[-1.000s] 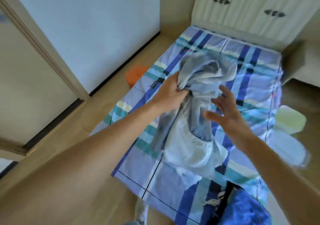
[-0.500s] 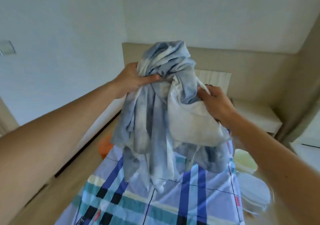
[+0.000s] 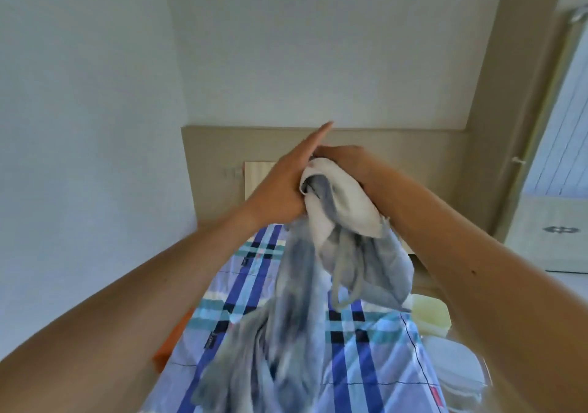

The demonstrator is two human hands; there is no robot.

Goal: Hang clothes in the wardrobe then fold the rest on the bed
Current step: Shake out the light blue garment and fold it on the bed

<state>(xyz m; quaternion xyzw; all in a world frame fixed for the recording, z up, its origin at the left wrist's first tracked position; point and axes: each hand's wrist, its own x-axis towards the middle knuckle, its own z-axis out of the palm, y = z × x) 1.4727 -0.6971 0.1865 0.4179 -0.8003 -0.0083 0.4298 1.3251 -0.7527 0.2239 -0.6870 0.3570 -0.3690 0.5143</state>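
A blue-grey tie-dye garment (image 3: 296,285) with a white inner part (image 3: 343,202) hangs bunched in the air above the bed (image 3: 366,349), which has a blue plaid sheet. Its lower end is blurred and reaches down to the sheet. My right hand (image 3: 343,161) grips the white top of the garment with curled fingers. My left hand (image 3: 286,186) lies flat against the left side of that same bunch, fingers straight and pointing up to the right. Both hands touch each other at the top.
A beige headboard panel (image 3: 219,145) runs along the far wall. Right of the bed stand a pale yellow tub (image 3: 429,314) and white containers (image 3: 455,368). An orange thing (image 3: 162,355) lies on the floor at the left. White panelled doors (image 3: 560,119) stand at the far right.
The garment was lifted off the bed and raised. My left hand let go of its grip and now lies flat against the cloth, while my right hand closed over the white top.
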